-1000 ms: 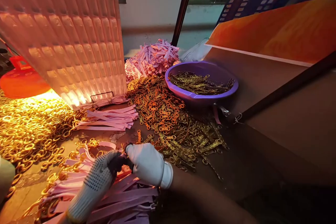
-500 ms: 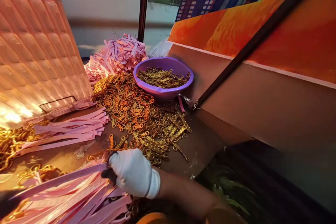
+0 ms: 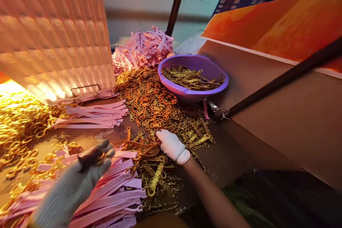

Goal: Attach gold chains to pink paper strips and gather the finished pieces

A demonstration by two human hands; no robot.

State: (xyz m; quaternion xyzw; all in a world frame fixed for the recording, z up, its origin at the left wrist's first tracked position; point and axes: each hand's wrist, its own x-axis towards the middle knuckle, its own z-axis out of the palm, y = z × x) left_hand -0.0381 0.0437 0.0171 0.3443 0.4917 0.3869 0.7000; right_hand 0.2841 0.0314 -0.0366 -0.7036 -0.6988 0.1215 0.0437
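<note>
Lying in front of the purple bowl (image 3: pixel 187 94) and to its left, a pile of metal links (image 3: pixel 149 103) meets the fingertips of the white-gloved right hand (image 3: pixel 172 145); whether these grip a link cannot be told. Farther to the bowl's front left, the left hand (image 3: pixel 89 176), its fingers loosely parted, is above pink strips (image 3: pixel 117 181). Gold rings (image 3: pixel 18 124) lie well left of the bowl; a pink heap (image 3: pixel 148 48) rises behind its left side.
</note>
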